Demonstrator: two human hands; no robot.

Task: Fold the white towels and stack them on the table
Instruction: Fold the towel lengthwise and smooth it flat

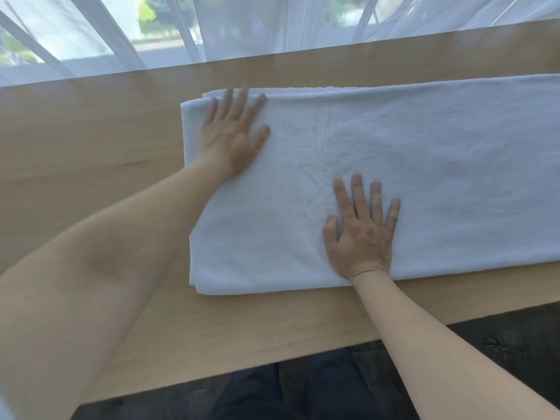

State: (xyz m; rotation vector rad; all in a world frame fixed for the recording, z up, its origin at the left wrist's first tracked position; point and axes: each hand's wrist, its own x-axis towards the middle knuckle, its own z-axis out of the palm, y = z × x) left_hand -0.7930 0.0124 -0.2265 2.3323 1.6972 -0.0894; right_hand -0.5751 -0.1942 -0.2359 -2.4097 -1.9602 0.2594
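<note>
A white towel (424,165) lies folded lengthwise on the wooden table (91,153), its left end squared off and its right end running out of view. My left hand (231,134) rests flat on the towel's far left corner, fingers spread. My right hand (360,231) presses flat on the towel near its front edge, fingers apart. Neither hand grips the cloth. Layered edges show at the towel's left side. No other towel is in view.
Sheer white curtains (242,25) hang behind the table's far edge in front of a bright window. The table's near edge (272,359) runs diagonally above a dark floor and my dark trousers (303,392).
</note>
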